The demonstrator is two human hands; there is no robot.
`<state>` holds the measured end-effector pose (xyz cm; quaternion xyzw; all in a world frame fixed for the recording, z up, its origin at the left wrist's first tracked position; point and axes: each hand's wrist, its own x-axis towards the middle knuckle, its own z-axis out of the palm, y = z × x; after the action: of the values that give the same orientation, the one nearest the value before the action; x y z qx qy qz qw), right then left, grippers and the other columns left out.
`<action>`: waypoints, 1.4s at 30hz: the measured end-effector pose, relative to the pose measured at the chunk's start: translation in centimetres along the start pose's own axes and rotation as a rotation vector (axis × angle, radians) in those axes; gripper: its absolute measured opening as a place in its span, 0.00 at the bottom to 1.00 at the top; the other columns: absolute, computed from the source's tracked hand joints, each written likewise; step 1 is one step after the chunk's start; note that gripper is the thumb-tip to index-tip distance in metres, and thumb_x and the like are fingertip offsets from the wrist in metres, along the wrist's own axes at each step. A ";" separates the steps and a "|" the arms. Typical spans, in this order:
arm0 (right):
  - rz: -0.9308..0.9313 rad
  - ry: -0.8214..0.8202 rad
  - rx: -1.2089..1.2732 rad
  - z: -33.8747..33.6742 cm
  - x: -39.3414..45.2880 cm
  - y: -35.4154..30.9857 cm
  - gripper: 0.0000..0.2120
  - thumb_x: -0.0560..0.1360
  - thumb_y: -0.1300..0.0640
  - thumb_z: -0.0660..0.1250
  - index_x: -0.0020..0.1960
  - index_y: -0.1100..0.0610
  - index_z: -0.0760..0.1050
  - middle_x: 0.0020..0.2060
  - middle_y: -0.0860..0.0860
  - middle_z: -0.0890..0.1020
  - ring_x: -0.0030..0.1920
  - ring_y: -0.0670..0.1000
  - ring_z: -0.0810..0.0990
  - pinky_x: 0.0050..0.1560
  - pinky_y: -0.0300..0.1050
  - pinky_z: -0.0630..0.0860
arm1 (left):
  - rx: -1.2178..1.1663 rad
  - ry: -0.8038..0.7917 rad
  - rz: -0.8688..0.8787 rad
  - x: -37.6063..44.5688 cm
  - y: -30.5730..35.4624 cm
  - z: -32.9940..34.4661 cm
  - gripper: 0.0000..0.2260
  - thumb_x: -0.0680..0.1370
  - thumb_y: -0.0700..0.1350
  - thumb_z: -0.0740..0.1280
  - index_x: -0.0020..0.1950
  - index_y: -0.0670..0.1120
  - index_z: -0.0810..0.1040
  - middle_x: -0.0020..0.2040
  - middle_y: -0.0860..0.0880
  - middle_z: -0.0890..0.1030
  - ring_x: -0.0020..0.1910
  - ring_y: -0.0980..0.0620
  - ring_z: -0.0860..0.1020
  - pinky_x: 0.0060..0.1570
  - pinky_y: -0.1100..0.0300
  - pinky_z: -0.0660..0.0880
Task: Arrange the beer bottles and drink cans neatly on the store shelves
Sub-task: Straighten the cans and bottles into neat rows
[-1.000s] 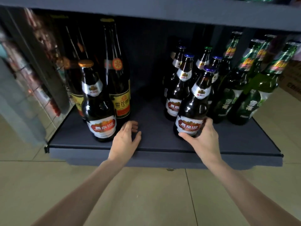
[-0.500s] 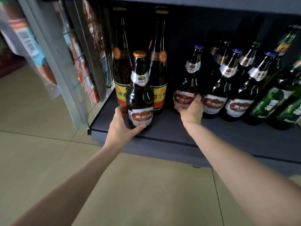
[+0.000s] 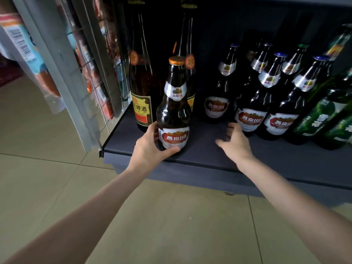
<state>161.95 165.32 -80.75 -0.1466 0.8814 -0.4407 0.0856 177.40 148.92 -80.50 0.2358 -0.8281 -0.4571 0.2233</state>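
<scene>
A dark gold-capped beer bottle (image 3: 174, 109) with a red and white label stands upright near the front left of the dark bottom shelf (image 3: 209, 151). My left hand (image 3: 150, 147) grips its base, thumb across the front. My right hand (image 3: 235, 141) hovers with spread fingers over the bare shelf, just in front of a blue-capped dark bottle (image 3: 218, 88) and holding nothing. Several more blue-capped bottles (image 3: 253, 103) with the same label stand to the right. Two tall brown bottles (image 3: 141, 86) with yellow labels stand behind the held one.
Green bottles (image 3: 327, 115) lean at the shelf's right end. A wire grid panel (image 3: 99, 73) with hanging packets forms the shelf's left side. The upper shelf's edge (image 3: 285, 0) runs overhead. Tiled floor (image 3: 152, 216) lies below the shelf's front lip.
My right hand has let go of the blue-capped bottle and drawn back toward the shelf's front. My left hand still holds the gold-capped bottle. The view has moved closer.
</scene>
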 end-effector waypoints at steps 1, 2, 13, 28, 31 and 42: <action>-0.033 0.006 -0.027 -0.9 -1.0 1.1 0.29 0.73 0.64 0.69 0.71 0.60 0.61 0.66 0.57 0.71 0.64 0.55 0.73 0.57 0.40 0.67 | -0.010 -0.017 0.011 0.1 0.3 0.6 0.37 0.65 0.47 0.78 0.69 0.48 0.66 0.51 0.60 0.74 0.53 0.63 0.74 0.47 0.80 0.67; -0.055 0.027 -0.058 -1.9 -1.7 2.2 0.27 0.73 0.64 0.69 0.69 0.60 0.63 0.65 0.57 0.72 0.62 0.54 0.74 0.56 0.40 0.67 | -0.019 -0.036 0.020 0.1 0.7 1.3 0.37 0.65 0.47 0.78 0.69 0.48 0.66 0.52 0.60 0.74 0.54 0.62 0.74 0.50 0.77 0.68; -0.169 0.234 -0.037 -3.9 0.6 4.7 0.37 0.70 0.56 0.73 0.72 0.62 0.59 0.68 0.57 0.68 0.68 0.56 0.68 0.67 0.54 0.68 | -0.072 -0.088 0.070 3.2 4.0 9.5 0.39 0.70 0.45 0.74 0.74 0.46 0.56 0.66 0.49 0.73 0.65 0.53 0.72 0.65 0.61 0.68; -0.149 0.351 0.003 -2.4 1.7 4.4 0.36 0.71 0.57 0.72 0.71 0.65 0.58 0.65 0.62 0.66 0.65 0.57 0.67 0.64 0.43 0.64 | -0.060 -0.178 0.124 6.1 3.3 10.8 0.40 0.72 0.44 0.72 0.76 0.46 0.51 0.69 0.49 0.70 0.66 0.58 0.67 0.58 0.77 0.60; -0.164 0.364 0.003 -2.3 1.7 4.6 0.35 0.71 0.57 0.73 0.71 0.65 0.58 0.65 0.62 0.66 0.65 0.57 0.67 0.65 0.45 0.64 | -0.040 -0.199 0.134 6.4 3.3 10.8 0.40 0.72 0.44 0.72 0.76 0.45 0.50 0.69 0.49 0.70 0.62 0.63 0.65 0.53 0.84 0.59; -0.143 0.382 0.037 -2.1 1.9 4.9 0.33 0.72 0.59 0.71 0.71 0.63 0.58 0.65 0.59 0.65 0.64 0.54 0.68 0.56 0.33 0.61 | -0.039 -0.221 0.109 8.0 3.6 11.9 0.40 0.73 0.44 0.72 0.76 0.45 0.49 0.68 0.49 0.70 0.68 0.54 0.68 0.58 0.73 0.61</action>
<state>158.66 169.01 -83.46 -0.1207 0.8608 -0.4816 -0.1120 163.50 153.61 -81.93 0.1342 -0.8503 -0.4833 0.1594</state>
